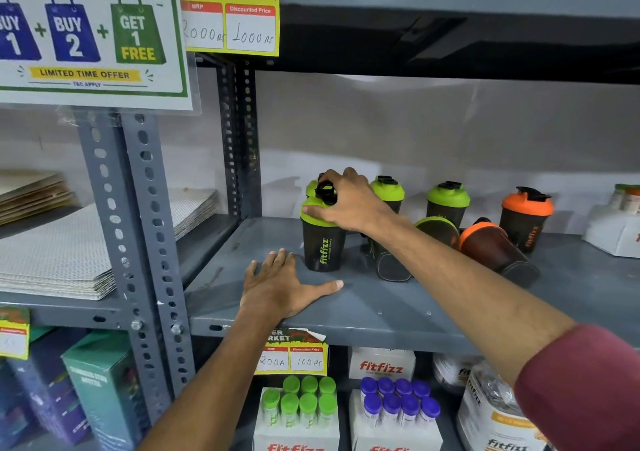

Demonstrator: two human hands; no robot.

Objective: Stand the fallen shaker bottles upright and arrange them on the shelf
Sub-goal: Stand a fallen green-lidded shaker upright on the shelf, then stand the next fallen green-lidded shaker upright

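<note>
Green-lid shaker (323, 243) upright at shelf (381, 308) front-left, topped by right hand (346, 198), fingers curled on lid. Left hand (280, 284) flat, fingers spread. Placing step, prob. Next: fallen orange shaker (491, 246) w/ firm grip.

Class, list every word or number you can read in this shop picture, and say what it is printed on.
"BUY 1 + BUY 2 + GET 1 FREE", "LIMITED TIME OFFER": offer poster
"MRP 2000 rs", "Discounted Price 1000 rs": upper price tag
"fitfizz": green-lidded shaker
"200", "100 rs": lower price tag
"fitfizz": white box
Teal box text: blurred.
</note>
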